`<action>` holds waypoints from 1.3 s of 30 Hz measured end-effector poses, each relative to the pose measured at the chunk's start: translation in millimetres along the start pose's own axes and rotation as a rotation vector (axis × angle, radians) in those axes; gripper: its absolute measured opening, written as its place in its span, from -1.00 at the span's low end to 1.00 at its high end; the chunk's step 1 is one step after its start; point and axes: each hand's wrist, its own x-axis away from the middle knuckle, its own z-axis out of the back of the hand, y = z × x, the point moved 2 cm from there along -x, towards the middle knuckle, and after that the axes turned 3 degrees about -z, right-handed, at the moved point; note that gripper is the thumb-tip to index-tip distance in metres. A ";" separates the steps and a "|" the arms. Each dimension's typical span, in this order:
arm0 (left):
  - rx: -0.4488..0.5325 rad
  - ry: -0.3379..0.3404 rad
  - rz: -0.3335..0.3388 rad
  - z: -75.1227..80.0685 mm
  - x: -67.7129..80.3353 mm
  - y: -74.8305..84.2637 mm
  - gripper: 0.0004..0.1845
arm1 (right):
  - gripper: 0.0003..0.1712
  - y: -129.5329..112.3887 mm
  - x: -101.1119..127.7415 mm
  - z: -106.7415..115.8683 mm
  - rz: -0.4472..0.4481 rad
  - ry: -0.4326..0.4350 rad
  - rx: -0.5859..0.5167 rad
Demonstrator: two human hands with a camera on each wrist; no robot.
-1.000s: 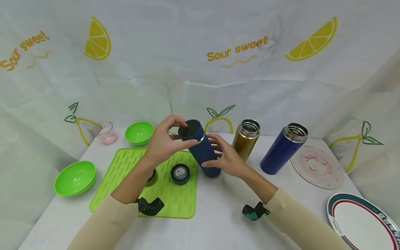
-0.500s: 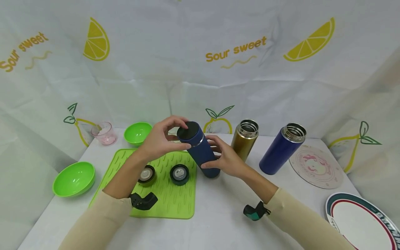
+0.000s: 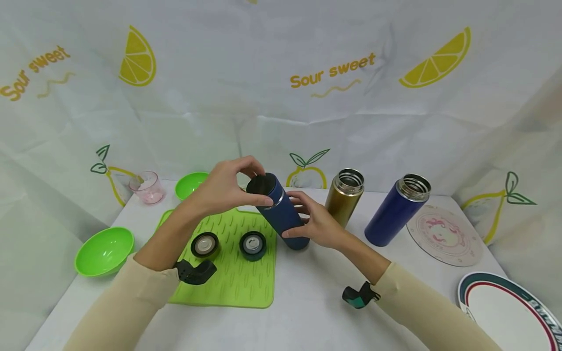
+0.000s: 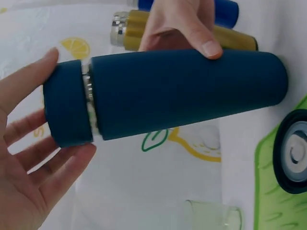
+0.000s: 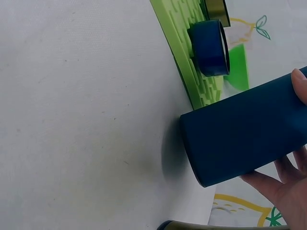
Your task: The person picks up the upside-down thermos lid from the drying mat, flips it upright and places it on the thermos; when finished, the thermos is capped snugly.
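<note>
Navy flask (image 3: pixel 281 214) tilted: right hand (image 3: pixel 317 225) wrapped round body to brace, left hand (image 3: pixel 228 187) fingers clasping lid (image 3: pixel 262 187) for twist.

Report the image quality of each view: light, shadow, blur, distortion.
Head view: even soft light, wide-angle bending at the edges, all sharp. Left wrist view: dark blue flask sharp, left hand slightly soft at close range. Right wrist view: the flask's base casts a faint shadow on the white table; no glare.

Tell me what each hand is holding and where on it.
Both hold the dark blue flask: the left hand grips its cap, the right hand grips the lower body.
</note>
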 end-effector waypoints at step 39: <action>-0.151 -0.200 -0.132 5.7 1.5 17.8 -0.28 | 0.01 1.3 -0.6 1.0 0.017 -0.024 0.004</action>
